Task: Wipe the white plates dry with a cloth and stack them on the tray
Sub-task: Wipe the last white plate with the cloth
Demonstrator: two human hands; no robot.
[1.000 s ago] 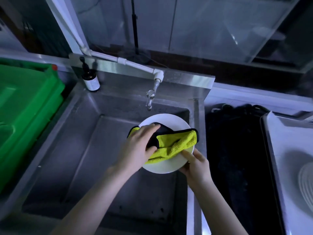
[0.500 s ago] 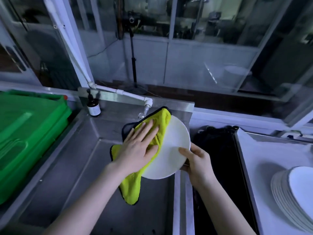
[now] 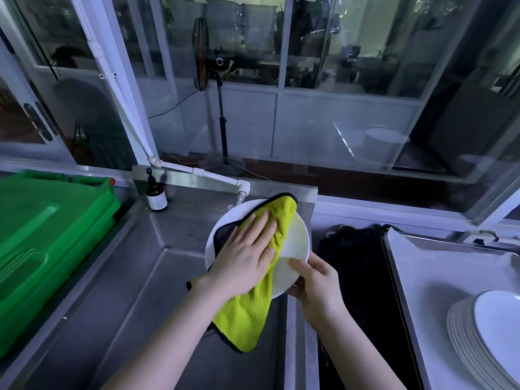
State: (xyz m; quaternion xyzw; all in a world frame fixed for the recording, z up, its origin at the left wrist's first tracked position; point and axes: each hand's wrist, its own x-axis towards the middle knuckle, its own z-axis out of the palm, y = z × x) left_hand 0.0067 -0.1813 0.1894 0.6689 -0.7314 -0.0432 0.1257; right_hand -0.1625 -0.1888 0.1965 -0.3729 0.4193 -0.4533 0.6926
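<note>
Fluffy cloth (image 3: 281, 218) higher on round plate (image 3: 297, 240)

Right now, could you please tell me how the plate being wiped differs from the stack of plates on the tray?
The held plate is tilted over the sink; the stacked plates lie on the tray. The held plate is gripped at its rim by the right hand, the left hand pressing a yellow cloth on it; the stacked plates are untouched and bare. Both are white and round.
</note>
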